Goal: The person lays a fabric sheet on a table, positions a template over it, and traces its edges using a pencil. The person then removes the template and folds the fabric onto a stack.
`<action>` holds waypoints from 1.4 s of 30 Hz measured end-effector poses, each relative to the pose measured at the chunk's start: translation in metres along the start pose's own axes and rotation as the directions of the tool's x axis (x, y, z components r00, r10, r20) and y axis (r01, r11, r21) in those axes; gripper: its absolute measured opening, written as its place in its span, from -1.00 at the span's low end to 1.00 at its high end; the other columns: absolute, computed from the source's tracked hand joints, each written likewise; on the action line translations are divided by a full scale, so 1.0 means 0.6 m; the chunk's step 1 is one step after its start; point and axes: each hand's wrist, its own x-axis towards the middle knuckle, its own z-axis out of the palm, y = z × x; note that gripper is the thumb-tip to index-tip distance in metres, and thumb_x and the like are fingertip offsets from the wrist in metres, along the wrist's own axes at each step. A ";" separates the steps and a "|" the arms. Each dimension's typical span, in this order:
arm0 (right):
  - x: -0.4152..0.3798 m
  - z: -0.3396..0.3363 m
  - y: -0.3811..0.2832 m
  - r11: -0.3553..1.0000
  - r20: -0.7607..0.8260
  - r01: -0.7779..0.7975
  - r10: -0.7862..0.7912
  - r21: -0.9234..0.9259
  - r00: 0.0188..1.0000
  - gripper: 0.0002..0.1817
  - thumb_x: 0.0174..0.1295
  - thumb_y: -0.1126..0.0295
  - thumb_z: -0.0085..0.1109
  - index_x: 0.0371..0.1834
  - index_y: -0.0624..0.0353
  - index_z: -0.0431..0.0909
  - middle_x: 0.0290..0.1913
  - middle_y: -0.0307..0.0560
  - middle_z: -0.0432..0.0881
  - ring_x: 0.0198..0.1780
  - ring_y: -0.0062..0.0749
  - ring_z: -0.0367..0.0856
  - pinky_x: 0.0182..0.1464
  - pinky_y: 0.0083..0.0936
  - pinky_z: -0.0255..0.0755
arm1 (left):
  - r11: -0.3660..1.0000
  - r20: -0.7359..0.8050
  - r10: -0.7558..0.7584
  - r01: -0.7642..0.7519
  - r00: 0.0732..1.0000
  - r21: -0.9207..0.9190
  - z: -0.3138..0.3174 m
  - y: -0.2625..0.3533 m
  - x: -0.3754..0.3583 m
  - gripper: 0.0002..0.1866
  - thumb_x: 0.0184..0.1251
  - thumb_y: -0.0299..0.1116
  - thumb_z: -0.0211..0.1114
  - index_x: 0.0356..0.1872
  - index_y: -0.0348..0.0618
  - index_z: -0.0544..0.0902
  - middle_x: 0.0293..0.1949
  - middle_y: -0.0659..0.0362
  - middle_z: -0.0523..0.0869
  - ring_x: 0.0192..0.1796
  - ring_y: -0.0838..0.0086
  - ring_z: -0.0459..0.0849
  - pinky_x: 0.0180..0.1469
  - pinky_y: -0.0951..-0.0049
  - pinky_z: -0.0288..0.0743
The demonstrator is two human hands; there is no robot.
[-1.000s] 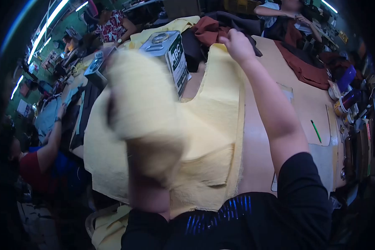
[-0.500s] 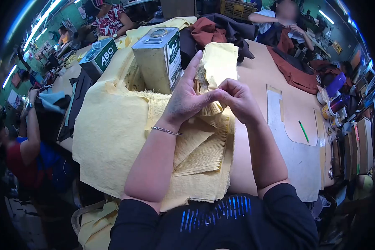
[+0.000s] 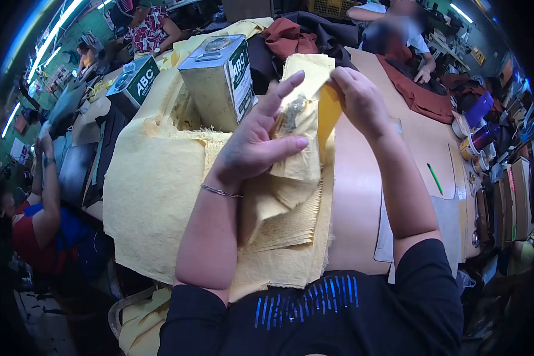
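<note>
A bundle of thin yellow sheets (image 3: 302,160) is held upright over a fanned stack of yellow sheets (image 3: 279,228). My left hand (image 3: 261,133) grips the bundle's left side, thumb across its front and fingers behind, near a dark grey frayed patch. My right hand (image 3: 359,98) pinches the upper right edge of a sheet, which bends away from the bundle and looks deeper yellow. Larger yellow material (image 3: 154,196) lies flat left of my left hand.
Two ABC tins (image 3: 210,77) (image 3: 127,86) stand behind on the left. Brown and dark fabric (image 3: 415,89) lies at the back right. A green pen (image 3: 434,178) and grey sheet (image 3: 445,225) lie right. Co-workers sit behind; another person (image 3: 41,219) is at left.
My right hand has moved up and right, away from my left thumb, drawing a sheet edge outward. The bundle's front now shows. The left person's hands and the back-right person's arms have shifted.
</note>
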 end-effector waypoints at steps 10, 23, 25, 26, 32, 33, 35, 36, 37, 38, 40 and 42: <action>0.036 0.098 0.164 0.918 0.224 -0.388 0.397 -0.086 0.890 -0.77 0.20 0.26 -0.14 -0.34 0.22 0.33 -0.37 0.12 0.52 -0.24 0.00 0.48 -0.24 -0.21 0.33 | 0.805 -0.505 0.482 -0.589 0.717 -0.068 -0.135 0.228 -0.165 -0.21 -0.13 -0.62 0.20 0.25 -0.15 0.10 0.10 0.07 0.35 0.08 0.44 0.38 0.13 0.50 0.24; 0.020 0.158 0.157 0.719 0.086 -0.694 0.691 0.017 0.718 -0.60 0.18 0.10 -0.07 -0.43 0.30 0.42 -0.42 0.13 0.54 -0.33 -0.06 0.52 -0.26 -0.28 0.35 | 0.851 -0.526 0.309 -0.477 0.792 -0.218 -0.082 0.080 -0.057 -0.22 -0.13 -0.64 0.17 0.25 -0.16 0.12 0.09 0.10 0.37 0.04 0.49 0.41 0.07 0.53 0.31; 0.005 0.106 0.112 0.621 0.140 -0.755 0.745 0.208 0.652 -0.62 0.17 0.11 -0.02 -0.45 0.29 0.46 -0.47 0.04 0.56 -0.38 -0.21 0.55 -0.31 -0.41 0.38 | 0.874 -0.431 0.260 -0.400 0.864 -0.275 -0.068 0.043 -0.036 -0.22 -0.13 -0.64 0.16 0.25 -0.16 0.12 0.09 0.10 0.37 0.04 0.50 0.41 0.06 0.53 0.32; -0.006 0.095 0.085 0.559 0.185 -0.733 0.732 0.389 0.656 -0.63 0.13 0.13 0.06 -0.49 0.29 0.45 -0.54 -0.04 0.52 -0.44 -0.35 0.51 -0.36 -0.49 0.35 | 0.907 -0.375 0.230 -0.337 0.898 -0.251 -0.060 0.030 -0.023 -0.23 -0.13 -0.64 0.16 0.25 -0.16 0.12 0.09 0.10 0.37 0.04 0.50 0.41 0.06 0.53 0.33; -0.038 0.002 -0.138 0.417 0.401 -0.568 0.424 0.709 0.812 -0.64 0.02 0.15 0.21 -0.52 0.28 0.44 -0.62 -0.17 0.44 -0.53 -0.59 0.37 -0.44 -0.60 0.31 | 0.893 -0.077 0.060 -0.019 0.995 0.450 -0.037 -0.019 -0.004 -0.30 -0.04 -0.54 0.18 0.23 -0.24 0.15 0.13 0.12 0.33 0.12 0.51 0.31 0.14 0.58 0.17; -0.041 -0.002 -0.142 0.461 0.458 -0.598 0.387 0.656 0.800 -0.65 0.02 0.16 0.22 -0.51 0.29 0.45 -0.61 -0.16 0.46 -0.52 -0.58 0.39 -0.43 -0.60 0.31 | 0.819 -0.049 0.033 0.002 0.998 0.573 -0.050 -0.022 -0.007 -0.30 -0.09 -0.57 0.17 0.22 -0.26 0.18 0.15 0.12 0.31 0.19 0.47 0.24 0.21 0.53 0.07; -0.071 0.037 -0.104 0.300 0.475 -0.703 0.563 0.645 0.676 -0.66 0.03 0.19 0.20 -0.53 0.32 0.48 -0.58 -0.08 0.50 -0.53 -0.54 0.44 -0.45 -0.59 0.33 | 0.817 -0.171 -0.185 0.248 0.968 0.520 -0.067 -0.025 -0.017 -0.34 -0.09 -0.54 0.14 0.18 -0.25 0.24 0.09 0.11 0.38 0.11 0.48 0.33 0.16 0.55 0.14; -0.077 0.032 -0.087 0.287 0.499 -0.795 0.652 0.535 0.571 -0.64 0.03 0.18 0.19 -0.54 0.34 0.48 -0.60 -0.06 0.51 -0.54 -0.52 0.43 -0.46 -0.57 0.33 | 0.781 -0.215 -0.254 0.331 0.943 0.530 -0.070 -0.022 -0.018 -0.36 -0.10 -0.52 0.13 0.16 -0.25 0.27 0.03 0.11 0.42 0.05 0.49 0.37 0.12 0.57 0.18; -0.083 0.026 -0.074 0.256 0.505 -0.873 0.734 0.415 0.455 -0.62 0.03 0.16 0.19 -0.55 0.36 0.49 -0.61 -0.04 0.51 -0.56 -0.51 0.43 -0.47 -0.55 0.34 | 0.737 -0.258 -0.321 0.411 0.911 0.536 -0.074 -0.020 -0.020 -0.38 -0.11 -0.49 0.11 0.15 -0.24 0.30 -0.03 0.11 0.47 -0.01 0.50 0.42 0.07 0.58 0.22; -0.090 0.023 -0.068 0.288 0.504 -0.888 0.740 0.359 0.444 -0.60 0.02 0.15 0.20 -0.54 0.37 0.50 -0.61 -0.03 0.51 -0.56 -0.49 0.45 -0.46 -0.53 0.35 | 0.669 -0.291 -0.351 0.455 0.890 0.587 -0.074 -0.015 -0.018 -0.39 -0.12 -0.47 0.10 0.13 -0.23 0.32 -0.11 0.11 0.51 -0.10 0.52 0.46 0.00 0.59 0.27; -0.104 0.018 -0.062 0.340 0.504 -0.910 0.758 0.237 0.415 -0.56 -0.01 0.11 0.21 -0.53 0.40 0.51 -0.60 0.01 0.53 -0.55 -0.43 0.48 -0.44 -0.49 0.37 | 0.540 -0.341 -0.389 0.512 0.856 0.668 -0.066 -0.006 -0.017 -0.42 -0.13 -0.44 0.08 0.09 -0.20 0.38 -0.27 0.14 0.56 -0.25 0.55 0.50 -0.14 0.61 0.33; -0.109 0.023 -0.065 0.376 0.480 -0.905 0.767 0.201 0.425 -0.51 -0.04 0.06 0.21 -0.49 0.42 0.52 -0.57 0.04 0.55 -0.52 -0.37 0.52 -0.41 -0.47 0.39 | 0.417 -0.370 -0.403 0.528 0.837 0.740 -0.056 0.002 -0.015 -0.45 -0.14 -0.41 0.07 0.05 -0.17 0.43 -0.43 0.18 0.56 -0.39 0.58 0.49 -0.29 0.64 0.35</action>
